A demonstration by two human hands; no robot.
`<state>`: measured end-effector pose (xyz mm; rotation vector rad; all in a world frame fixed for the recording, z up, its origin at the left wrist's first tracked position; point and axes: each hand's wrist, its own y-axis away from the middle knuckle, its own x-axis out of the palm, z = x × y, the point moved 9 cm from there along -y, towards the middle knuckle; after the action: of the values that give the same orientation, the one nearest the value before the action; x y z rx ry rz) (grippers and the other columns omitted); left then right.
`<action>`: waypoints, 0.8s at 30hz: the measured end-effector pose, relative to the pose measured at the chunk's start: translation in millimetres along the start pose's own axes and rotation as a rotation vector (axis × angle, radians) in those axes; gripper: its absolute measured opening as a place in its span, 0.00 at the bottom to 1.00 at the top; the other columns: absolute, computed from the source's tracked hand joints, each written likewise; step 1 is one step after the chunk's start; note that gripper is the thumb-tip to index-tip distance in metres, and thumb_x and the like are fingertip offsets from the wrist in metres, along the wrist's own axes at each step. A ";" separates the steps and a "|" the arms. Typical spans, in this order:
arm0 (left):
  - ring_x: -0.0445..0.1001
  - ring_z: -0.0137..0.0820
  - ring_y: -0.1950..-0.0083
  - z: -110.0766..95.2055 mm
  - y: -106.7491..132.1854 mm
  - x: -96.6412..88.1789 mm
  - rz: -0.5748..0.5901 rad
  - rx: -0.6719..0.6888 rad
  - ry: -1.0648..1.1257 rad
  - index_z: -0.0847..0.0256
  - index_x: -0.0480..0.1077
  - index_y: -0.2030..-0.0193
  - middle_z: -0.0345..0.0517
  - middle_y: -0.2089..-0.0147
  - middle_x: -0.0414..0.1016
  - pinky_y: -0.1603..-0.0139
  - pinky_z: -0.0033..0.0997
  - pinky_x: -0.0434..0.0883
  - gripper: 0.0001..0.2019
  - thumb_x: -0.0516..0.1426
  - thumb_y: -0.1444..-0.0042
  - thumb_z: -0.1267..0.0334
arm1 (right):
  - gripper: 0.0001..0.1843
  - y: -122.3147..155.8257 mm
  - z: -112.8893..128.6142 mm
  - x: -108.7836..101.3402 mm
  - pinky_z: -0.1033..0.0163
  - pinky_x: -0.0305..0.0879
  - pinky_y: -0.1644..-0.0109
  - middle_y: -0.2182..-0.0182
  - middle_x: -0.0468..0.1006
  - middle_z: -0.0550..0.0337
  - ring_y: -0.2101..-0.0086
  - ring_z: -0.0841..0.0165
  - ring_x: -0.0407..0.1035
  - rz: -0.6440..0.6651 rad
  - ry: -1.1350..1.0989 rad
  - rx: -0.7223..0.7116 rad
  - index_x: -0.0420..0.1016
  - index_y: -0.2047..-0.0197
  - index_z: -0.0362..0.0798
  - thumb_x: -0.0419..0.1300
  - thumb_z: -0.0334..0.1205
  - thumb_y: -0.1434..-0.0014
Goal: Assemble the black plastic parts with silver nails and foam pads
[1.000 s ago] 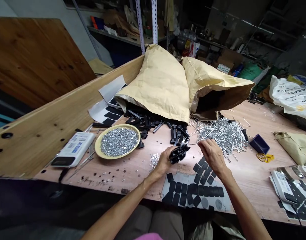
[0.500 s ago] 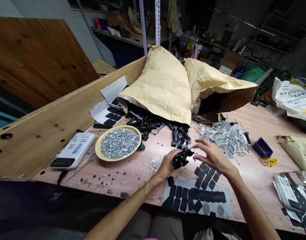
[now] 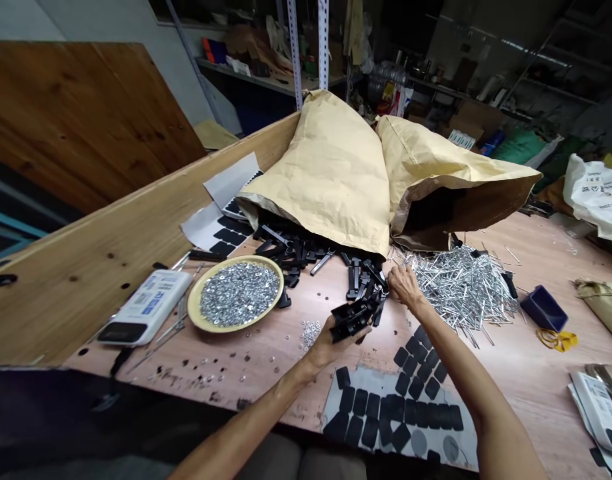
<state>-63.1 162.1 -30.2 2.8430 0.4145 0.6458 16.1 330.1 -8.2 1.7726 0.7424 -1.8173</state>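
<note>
My left hand is closed around a bunch of black plastic parts, held above the table just in front of a loose heap of black plastic pieces. My right hand reaches to the right edge of that heap, its fingers bent together. Whatever lies between those fingertips is hidden. Just right of the hand spreads a pile of thin silver metal pins. Black rounded pads lie in rows on a grey sheet below the forearms.
A yellow bowl of small metal washers stands at left, beside a white scale. Loose washers lie near the left hand. Two paper sacks lean at the back. A small blue bin and yellow bands sit at right.
My right hand has moved away from the left one, forward to the heap of black pieces. My left hand, still holding its bunch, has turned and shifted slightly.
</note>
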 end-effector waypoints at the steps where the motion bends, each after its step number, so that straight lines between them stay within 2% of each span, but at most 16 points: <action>1: 0.76 0.40 0.61 -1.8 -1.4 -1.8 -0.010 0.024 -0.026 0.59 0.74 0.69 0.44 0.67 0.78 0.57 0.39 0.72 0.13 0.68 0.64 0.63 | 0.11 -1.1 -3.4 -7.0 0.50 0.61 0.50 0.68 0.76 0.50 0.63 0.61 0.68 -0.010 -0.007 0.003 0.74 0.65 0.45 0.51 0.25 0.43; 3: 0.75 0.39 0.60 -9.8 -3.4 -6.5 -0.037 0.092 -0.107 0.59 0.74 0.68 0.44 0.66 0.78 0.55 0.38 0.71 0.10 0.66 0.61 0.63 | 0.12 0.3 -11.3 -26.7 0.52 0.63 0.55 0.68 0.75 0.48 0.65 0.61 0.67 -0.041 -0.020 0.034 0.72 0.62 0.42 0.47 0.28 0.39; 5: 0.74 0.38 0.62 -20.6 -4.2 -9.6 -0.052 0.168 -0.189 0.59 0.74 0.69 0.43 0.68 0.77 0.57 0.36 0.70 0.09 0.65 0.60 0.64 | 0.14 7.7 -12.5 -53.8 0.55 0.64 0.59 0.67 0.75 0.49 0.66 0.63 0.67 -0.106 -0.110 0.033 0.71 0.58 0.41 0.44 0.32 0.36; 8: 0.73 0.37 0.64 -31.2 -4.0 -9.8 -0.045 0.229 -0.266 0.60 0.74 0.71 0.41 0.71 0.75 0.61 0.33 0.69 0.08 0.64 0.61 0.66 | 0.13 29.2 10.9 -92.7 0.60 0.65 0.63 0.65 0.73 0.54 0.66 0.66 0.67 -0.162 -0.340 -0.135 0.72 0.59 0.46 0.47 0.39 0.36; 10: 0.72 0.36 0.63 -36.0 -2.8 -9.1 -0.058 0.275 -0.347 0.59 0.75 0.69 0.40 0.70 0.75 0.61 0.31 0.68 0.09 0.63 0.61 0.69 | 0.12 47.0 36.4 -106.6 0.61 0.65 0.66 0.65 0.72 0.54 0.67 0.67 0.67 -0.104 -0.426 -0.273 0.74 0.63 0.48 0.51 0.39 0.38; 13: 0.72 0.37 0.61 -41.6 0.4 -5.0 -0.085 0.360 -0.519 0.57 0.75 0.66 0.41 0.66 0.77 0.60 0.30 0.67 0.14 0.61 0.62 0.74 | 0.12 68.2 67.0 -111.8 0.63 0.65 0.68 0.66 0.72 0.56 0.69 0.68 0.67 0.011 -0.447 -0.359 0.75 0.61 0.47 0.50 0.36 0.38; 17: 0.72 0.38 0.60 -43.1 4.7 6.0 -0.046 0.413 -0.643 0.56 0.75 0.65 0.43 0.65 0.77 0.60 0.32 0.67 0.14 0.59 0.60 0.75 | 0.10 77.9 85.6 -113.7 0.63 0.62 0.65 0.69 0.73 0.57 0.69 0.69 0.67 0.013 -0.239 -0.360 0.76 0.64 0.48 0.53 0.34 0.39; 21: 0.71 0.38 0.60 -44.5 8.4 12.4 -0.003 0.439 -0.626 0.56 0.75 0.66 0.44 0.66 0.76 0.59 0.32 0.67 0.13 0.57 0.58 0.75 | 0.09 81.5 100.0 -111.1 0.65 0.61 0.66 0.72 0.72 0.58 0.69 0.69 0.66 0.100 -0.154 -0.426 0.75 0.69 0.47 0.55 0.29 0.42; 24: 0.71 0.37 0.61 -41.0 7.3 12.0 0.011 0.416 -0.548 0.57 0.74 0.68 0.44 0.66 0.76 0.60 0.32 0.67 0.11 0.56 0.58 0.74 | 0.07 82.3 100.4 -118.9 0.63 0.65 0.64 0.67 0.73 0.56 0.66 0.68 0.67 0.141 -0.311 -0.410 0.71 0.62 0.46 0.55 0.28 0.44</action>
<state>-69.3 164.2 12.7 3.2303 0.4760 -0.2655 2.9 198.4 107.8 1.2166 0.7746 -1.6517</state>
